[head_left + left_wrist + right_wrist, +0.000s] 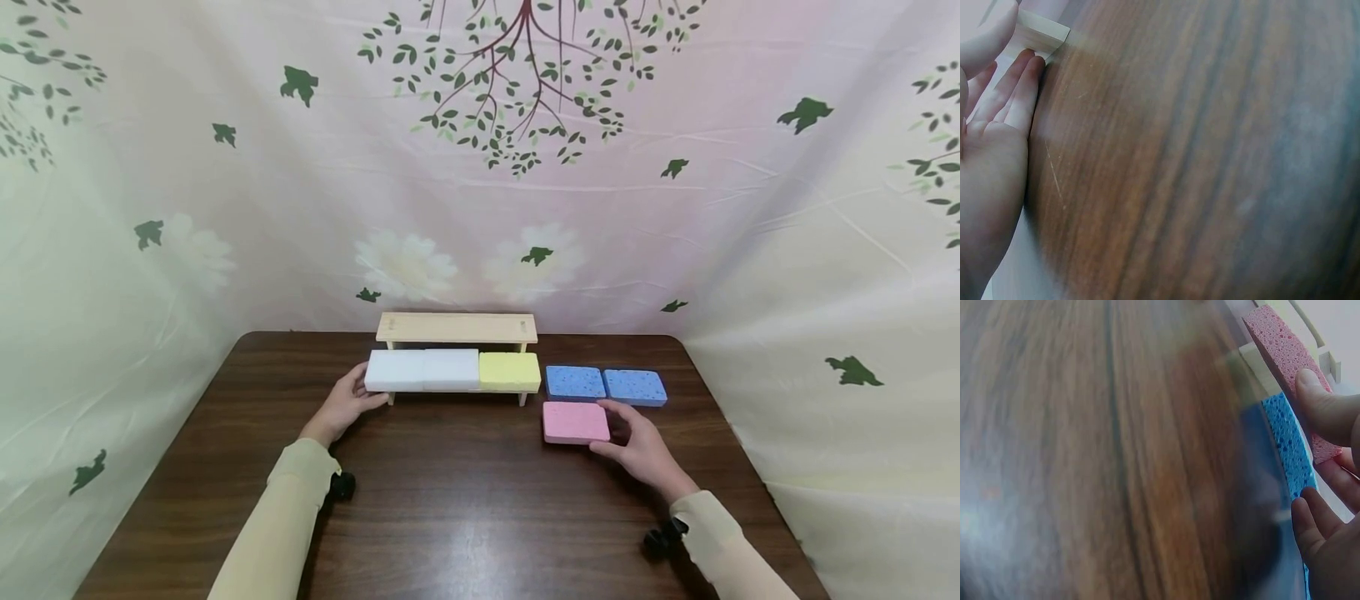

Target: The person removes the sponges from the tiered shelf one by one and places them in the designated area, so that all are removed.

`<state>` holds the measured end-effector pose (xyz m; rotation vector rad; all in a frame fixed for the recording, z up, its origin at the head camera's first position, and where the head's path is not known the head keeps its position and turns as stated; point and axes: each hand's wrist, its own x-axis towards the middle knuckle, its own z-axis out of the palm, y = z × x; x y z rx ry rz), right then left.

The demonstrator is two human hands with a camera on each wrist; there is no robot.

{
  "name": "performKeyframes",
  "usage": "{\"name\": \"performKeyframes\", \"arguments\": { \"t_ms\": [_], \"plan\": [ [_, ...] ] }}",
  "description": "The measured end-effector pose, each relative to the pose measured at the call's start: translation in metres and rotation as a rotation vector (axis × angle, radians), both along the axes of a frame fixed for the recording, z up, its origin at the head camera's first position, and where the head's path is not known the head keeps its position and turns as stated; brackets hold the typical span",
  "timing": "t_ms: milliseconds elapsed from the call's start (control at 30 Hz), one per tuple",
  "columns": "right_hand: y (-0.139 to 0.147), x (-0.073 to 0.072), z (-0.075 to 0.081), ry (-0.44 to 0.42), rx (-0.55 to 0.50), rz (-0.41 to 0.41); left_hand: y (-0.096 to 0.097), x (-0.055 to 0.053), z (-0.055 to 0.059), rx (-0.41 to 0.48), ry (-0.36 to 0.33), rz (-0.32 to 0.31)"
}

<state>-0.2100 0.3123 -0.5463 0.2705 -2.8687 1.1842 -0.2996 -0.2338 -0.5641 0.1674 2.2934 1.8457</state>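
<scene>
My right hand (636,442) pinches a pink sponge (575,422) at its right end, thumb on the near side. In the right wrist view the thumb presses the pink sponge (1282,347), whose pores show. Just behind it in the head view lie two blue sponges (574,382), side by side. My left hand (345,408) is at the left end of a small wooden stand's lower step, its fingers fairly straight beside the white block (394,370) there. The left wrist view has these fingertips right at the pale wood (1044,31).
Along the stand's front step sit a second white block (452,369) and a yellow block (509,372). The stand's higher back step (457,327) is bare wood. A dark wooden table (465,500) carries everything, with a printed cloth (465,208) hanging behind it.
</scene>
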Motion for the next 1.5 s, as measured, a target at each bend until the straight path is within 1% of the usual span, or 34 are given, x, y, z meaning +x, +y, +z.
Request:
{"name": "performKeyframes", "arguments": {
  "t_ms": [167,400,600,833,1033,1233,1267,1467,1500],
  "plan": [
    [0.005,0.001,-0.005,0.010,0.017,-0.006,0.001,0.001,0.002,0.000,0.002,-0.004],
    [0.009,-0.001,-0.009,0.037,0.044,-0.004,0.000,0.001,0.001,0.011,0.006,-0.011],
    [0.010,-0.003,-0.008,0.001,0.065,-0.016,0.000,0.002,0.002,0.026,0.012,-0.016],
    [0.011,-0.005,-0.006,-0.041,0.095,-0.026,0.000,-0.001,-0.001,0.007,0.016,-0.017],
    [0.011,-0.006,-0.006,-0.048,0.110,-0.023,-0.002,-0.001,-0.001,0.013,0.000,-0.006],
    [0.010,-0.009,-0.006,-0.071,0.127,-0.025,-0.001,-0.002,-0.002,0.014,0.000,-0.006],
    [0.011,-0.009,-0.006,-0.074,0.129,-0.021,-0.001,-0.001,-0.001,0.011,-0.003,-0.007],
    [0.013,-0.011,-0.005,-0.067,0.132,-0.003,-0.001,-0.002,-0.001,0.005,0.001,-0.007],
    [0.013,-0.011,-0.005,-0.066,0.134,-0.003,-0.001,-0.003,-0.003,0.005,0.006,-0.006]
  ]
}}
